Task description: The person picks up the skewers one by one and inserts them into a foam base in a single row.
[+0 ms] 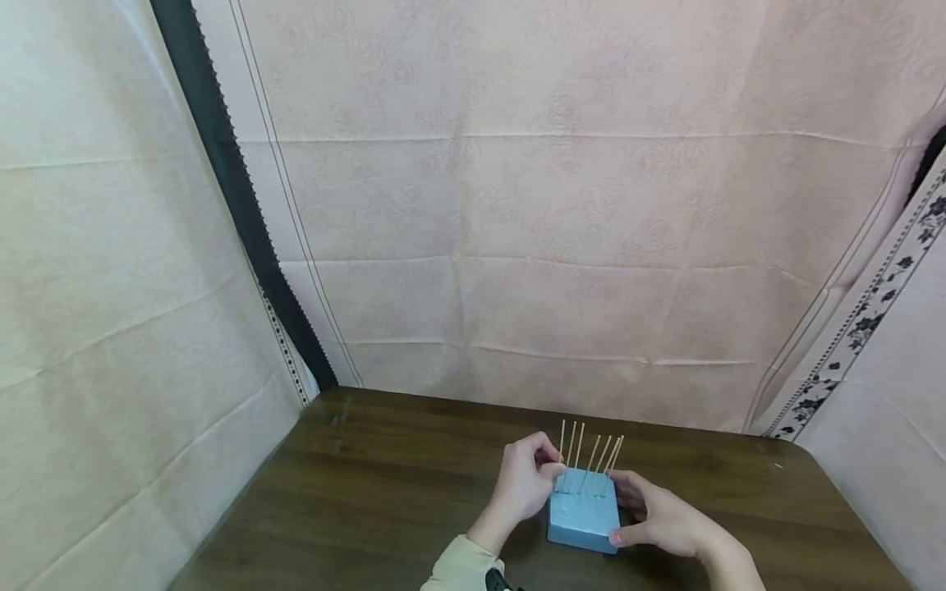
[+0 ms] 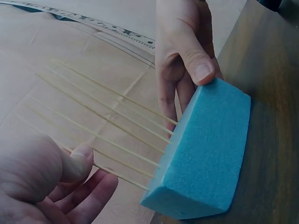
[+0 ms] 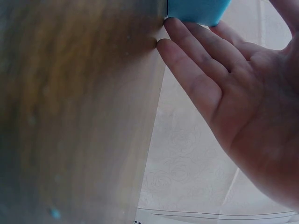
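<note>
A light-blue foam block (image 1: 584, 517) lies on the table with several thin wooden sticks (image 1: 594, 453) standing in a row near its far edge. At the left end of that row, my left hand (image 1: 526, 480) pinches the outermost stick (image 2: 128, 179) between thumb and fingers; its lower end meets the foam. My right hand (image 1: 665, 517) holds the block from the right side, thumb at the near corner and fingers by the far corner. In the right wrist view, two fingertips of the right hand (image 3: 224, 84) reach down to the tabletop beside the block.
The dark wooden table (image 1: 384, 492) extends to both sides of the block. Close behind it hangs a pale patterned cloth (image 1: 554, 246), with another cloth wall (image 1: 133, 328) on the left and one (image 1: 894, 394) on the right.
</note>
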Demonstrator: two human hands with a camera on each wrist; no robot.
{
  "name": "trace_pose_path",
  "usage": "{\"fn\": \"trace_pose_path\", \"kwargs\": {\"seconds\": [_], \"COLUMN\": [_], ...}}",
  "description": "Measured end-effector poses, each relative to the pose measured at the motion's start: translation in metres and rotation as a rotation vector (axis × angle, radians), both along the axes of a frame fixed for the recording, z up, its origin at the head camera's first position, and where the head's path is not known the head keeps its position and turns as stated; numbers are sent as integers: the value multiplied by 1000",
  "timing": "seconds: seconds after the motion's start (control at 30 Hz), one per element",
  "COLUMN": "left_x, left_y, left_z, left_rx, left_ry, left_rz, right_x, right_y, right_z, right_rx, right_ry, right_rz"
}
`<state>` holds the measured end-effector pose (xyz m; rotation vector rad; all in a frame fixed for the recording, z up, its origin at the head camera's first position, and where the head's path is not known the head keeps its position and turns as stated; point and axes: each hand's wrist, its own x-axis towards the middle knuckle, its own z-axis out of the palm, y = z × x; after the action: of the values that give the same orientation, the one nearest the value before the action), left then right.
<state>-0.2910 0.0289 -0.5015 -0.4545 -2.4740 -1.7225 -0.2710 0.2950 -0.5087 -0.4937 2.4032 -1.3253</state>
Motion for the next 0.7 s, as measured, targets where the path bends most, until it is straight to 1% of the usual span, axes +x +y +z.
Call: {"fn": "trace_pose_path", "kwargs": {"seconds": [0.1, 0.3, 0.4, 0.5, 0.6, 0.7], "left_x": [-2, -4, -5, -4, -4, -4], "left_y": [-2, -7, -7, -10, -18, -35], "left_z": [-1, -4, -6, -7, -7, -10], "left_rx": [2, 3, 21, 50, 71, 46], "left_ry": [5, 59, 82, 84, 87, 122], "left_rz": [-11, -57, -66, -77, -88, -96], "right_x": [-1, -1, -3, -3, -2, 3], "right_y": [-1, -2, -1, 0, 1, 3], "right_z": [-1, -2, -1, -2, -2, 1], "right_rx": [3, 0, 6, 35, 89, 134], "right_ry": [1, 4, 8, 19, 24, 35], "right_rz": [-3, 4, 11, 21, 26, 27]}}
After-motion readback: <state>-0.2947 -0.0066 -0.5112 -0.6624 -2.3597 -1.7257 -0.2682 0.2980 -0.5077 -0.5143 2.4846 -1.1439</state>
